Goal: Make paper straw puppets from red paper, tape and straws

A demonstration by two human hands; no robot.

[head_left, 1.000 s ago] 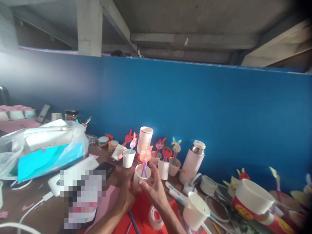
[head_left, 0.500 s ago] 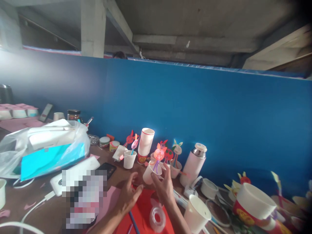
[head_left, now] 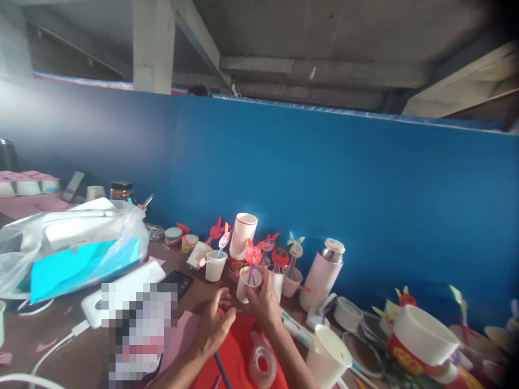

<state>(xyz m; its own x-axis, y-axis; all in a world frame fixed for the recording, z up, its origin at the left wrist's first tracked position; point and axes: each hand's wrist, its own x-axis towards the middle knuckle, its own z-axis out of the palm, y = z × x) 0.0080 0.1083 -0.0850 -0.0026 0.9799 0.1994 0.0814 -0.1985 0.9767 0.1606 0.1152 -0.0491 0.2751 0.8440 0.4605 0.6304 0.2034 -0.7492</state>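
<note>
My right hand (head_left: 267,302) has its thumb and fingers around the right side of a white paper cup (head_left: 243,290), which stands nearly upright. A pink paper animal face (head_left: 253,253) with pointed ears rises from that cup on purple stems. To the left, my left hand (head_left: 217,321) is open, palm inward and fingers bent, with nothing in it. Between my forearms lies red paper (head_left: 237,351) with a roll of clear tape (head_left: 263,366) and a dark blue stick (head_left: 223,369) on it. The right hand hides part of the cup.
Behind are more cups with paper faces (head_left: 279,258), a stack of paper cups (head_left: 245,232) and a white flask (head_left: 323,275). An open cup (head_left: 327,354) stands right of my forearm. A plastic bag (head_left: 133,227), a power bank (head_left: 121,292) and a phone (head_left: 180,285) lie left.
My right hand has moved the cup with the pink face slightly left and away from me, and it now stands straighter. My left hand has barely moved.
</note>
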